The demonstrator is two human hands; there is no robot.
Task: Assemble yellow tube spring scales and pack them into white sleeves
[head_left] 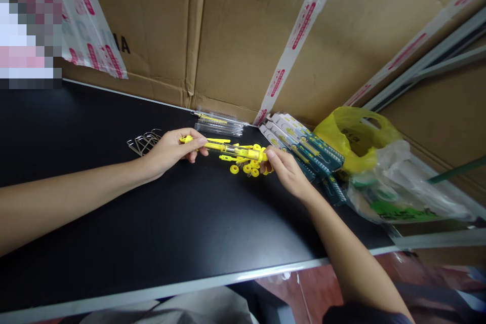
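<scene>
Held level between both hands is a slim spring scale (231, 150), a clear tube with yellow parts inside and at its ends. My left hand (182, 147) pinches its left end between thumb and fingers. At the other end, the fingers of my right hand (283, 167) are closed round the yellow cap. Behind and below the tube lie loose yellow plastic parts (234, 168), some of them round, partly hidden by it. Bent metal hooks (143, 143) lie just beyond my left wrist.
Clear tubes (218, 124) lie at the back of the black table (182, 233). Printed narrow boxes (304, 142) are piled at the right, beside a yellow plastic bag (349, 136) and a whitish plastic bag (402, 182). Large cardboard (243, 35) stands behind the table.
</scene>
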